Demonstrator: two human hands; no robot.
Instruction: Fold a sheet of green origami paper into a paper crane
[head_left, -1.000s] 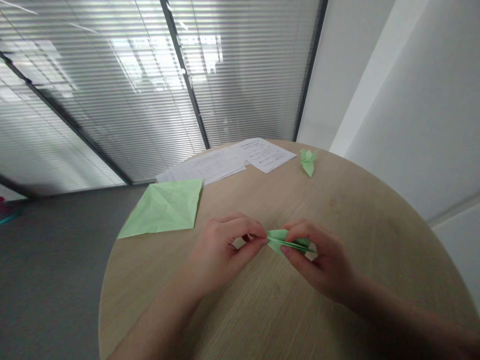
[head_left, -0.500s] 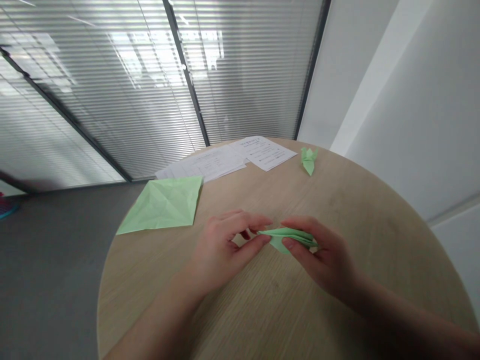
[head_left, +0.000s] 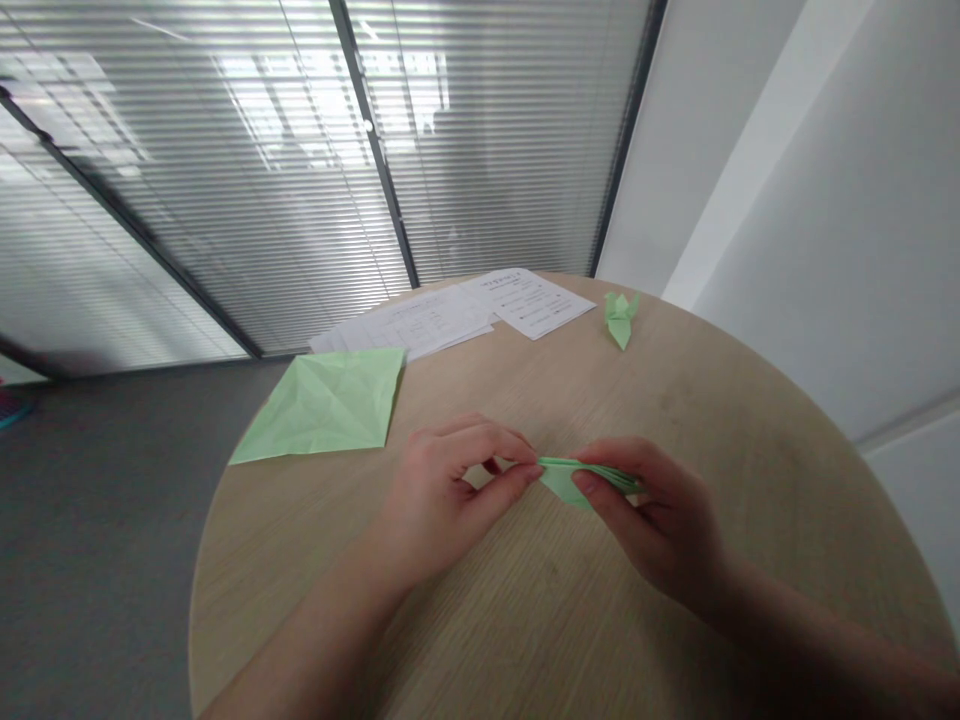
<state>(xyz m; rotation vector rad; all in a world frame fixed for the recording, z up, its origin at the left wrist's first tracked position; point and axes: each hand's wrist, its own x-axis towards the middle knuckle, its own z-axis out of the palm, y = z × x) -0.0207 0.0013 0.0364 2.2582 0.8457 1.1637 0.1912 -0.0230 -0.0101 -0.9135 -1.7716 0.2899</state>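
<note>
Between my hands is a piece of folded green paper (head_left: 564, 482), its several layers lying edge-up toward me. My left hand (head_left: 465, 490) pinches its left tip between thumb and fingertips. With thumb below and fingers above, my right hand (head_left: 656, 510) grips the thicker right end. Part of the right end is hidden by those fingers. The paper is held just over the table, and I cannot tell whether it touches the top.
The round wooden table (head_left: 480, 640) has a creased green sheet (head_left: 330, 405) at its left edge. Printed white papers (head_left: 525, 302) lie at the far side. Right of them stands a small green origami figure (head_left: 620, 318). Blinds (head_left: 510, 150) and a white wall (head_left: 840, 230) rise behind.
My left fingertips have closed on the paper's left tip. The layers at the top edge are pressed flatter together, and my right hand has shifted slightly right.
</note>
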